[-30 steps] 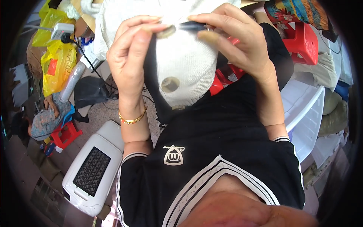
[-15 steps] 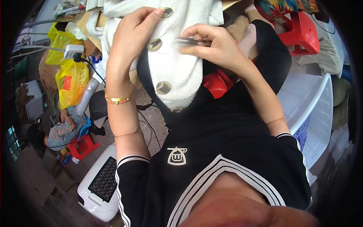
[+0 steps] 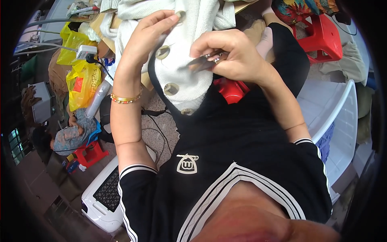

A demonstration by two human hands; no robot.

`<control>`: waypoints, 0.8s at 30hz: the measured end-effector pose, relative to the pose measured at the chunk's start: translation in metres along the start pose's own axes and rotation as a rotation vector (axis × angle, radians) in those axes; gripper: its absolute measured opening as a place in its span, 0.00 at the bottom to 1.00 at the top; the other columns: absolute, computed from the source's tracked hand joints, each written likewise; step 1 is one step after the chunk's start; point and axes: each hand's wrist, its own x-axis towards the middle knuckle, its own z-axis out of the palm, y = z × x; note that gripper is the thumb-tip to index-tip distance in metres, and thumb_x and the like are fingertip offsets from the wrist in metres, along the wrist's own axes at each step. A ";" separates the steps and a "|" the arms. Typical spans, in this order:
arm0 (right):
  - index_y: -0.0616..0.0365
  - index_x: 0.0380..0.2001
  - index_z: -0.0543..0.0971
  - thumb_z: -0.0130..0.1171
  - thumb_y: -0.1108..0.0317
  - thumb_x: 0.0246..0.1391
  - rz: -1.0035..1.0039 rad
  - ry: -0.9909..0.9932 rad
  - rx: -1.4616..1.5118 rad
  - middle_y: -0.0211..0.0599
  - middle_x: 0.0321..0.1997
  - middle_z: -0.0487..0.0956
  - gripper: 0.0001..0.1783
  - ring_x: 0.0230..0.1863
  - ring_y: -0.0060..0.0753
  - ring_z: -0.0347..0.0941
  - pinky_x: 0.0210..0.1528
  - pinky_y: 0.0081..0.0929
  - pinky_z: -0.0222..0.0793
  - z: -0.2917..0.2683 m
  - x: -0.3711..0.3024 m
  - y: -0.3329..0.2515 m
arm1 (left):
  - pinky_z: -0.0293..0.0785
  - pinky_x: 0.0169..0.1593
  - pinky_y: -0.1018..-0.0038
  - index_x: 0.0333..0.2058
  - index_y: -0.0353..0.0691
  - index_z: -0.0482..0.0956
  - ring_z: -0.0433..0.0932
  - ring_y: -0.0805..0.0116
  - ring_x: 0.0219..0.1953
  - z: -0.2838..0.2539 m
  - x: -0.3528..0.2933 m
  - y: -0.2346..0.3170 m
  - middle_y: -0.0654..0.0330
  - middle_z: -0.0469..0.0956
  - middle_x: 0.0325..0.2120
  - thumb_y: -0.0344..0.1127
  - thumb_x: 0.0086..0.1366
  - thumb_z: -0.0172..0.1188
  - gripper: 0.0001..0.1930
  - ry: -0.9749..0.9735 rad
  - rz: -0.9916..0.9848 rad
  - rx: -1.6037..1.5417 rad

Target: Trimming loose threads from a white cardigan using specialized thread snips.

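A cream knit garment (image 3: pixel 183 74) drapes over my lap, with several large round brownish buttons along its edge. My left hand (image 3: pixel 149 34) pinches the farthest button (image 3: pixel 181 17) between thumb and fingers. Nearer me lie another button (image 3: pixel 163 52), a third button (image 3: pixel 171 88) and one more at the garment's near tip. My right hand (image 3: pixel 238 52) is closed round small metal thread snips (image 3: pixel 204 61). Their blurred blades point left, just over the knit to the right of the buttons. Whether the blades touch the cloth I cannot tell.
A red stool (image 3: pixel 322 38) stands at far right, above a white plastic bin (image 3: pixel 334 121). Yellow bags (image 3: pixel 82 84) and a power strip (image 3: pixel 86 51) are at left. Another person (image 3: pixel 74 137) sits beyond them. A white box with a black grille (image 3: pixel 105 193) stands lower left.
My right hand has come nearer to me and turned, the snips now tilting downward. The near part of the garment has shifted slightly away from me; my left hand stays at the far button.
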 end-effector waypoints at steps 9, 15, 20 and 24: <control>0.63 0.34 0.79 0.57 0.83 0.39 -0.141 -0.220 0.060 0.37 0.27 0.79 0.14 0.26 0.35 0.77 0.28 0.26 0.71 -0.006 -0.008 -0.043 | 0.70 0.56 0.76 0.57 0.28 0.69 0.76 0.72 0.51 -0.022 -0.073 0.023 0.56 0.78 0.50 0.30 0.70 0.56 0.19 0.155 0.126 -0.324; 0.60 0.33 0.78 0.62 0.77 0.41 -0.100 -0.439 0.350 0.35 0.28 0.78 0.11 0.28 0.41 0.77 0.29 0.31 0.71 0.024 -0.024 -0.047 | 0.70 0.47 0.84 0.52 0.26 0.72 0.77 0.78 0.41 0.003 -0.132 0.034 0.60 0.79 0.39 0.25 0.66 0.59 0.17 0.153 0.156 -0.316; 0.56 0.34 0.79 0.63 0.74 0.43 0.070 -0.575 0.206 0.37 0.27 0.79 0.10 0.29 0.44 0.77 0.32 0.34 0.72 0.044 -0.033 -0.017 | 0.73 0.46 0.83 0.50 0.27 0.75 0.79 0.78 0.39 0.012 -0.158 0.004 0.59 0.81 0.38 0.26 0.66 0.60 0.15 0.253 0.052 -0.270; 0.55 0.43 0.81 0.69 0.70 0.42 0.158 -0.434 0.104 0.34 0.33 0.81 0.20 0.29 0.31 0.77 0.34 0.26 0.73 0.028 -0.028 -0.003 | 0.73 0.49 0.82 0.51 0.27 0.75 0.80 0.76 0.42 0.015 -0.150 -0.020 0.57 0.82 0.39 0.26 0.66 0.60 0.15 0.314 0.085 -0.312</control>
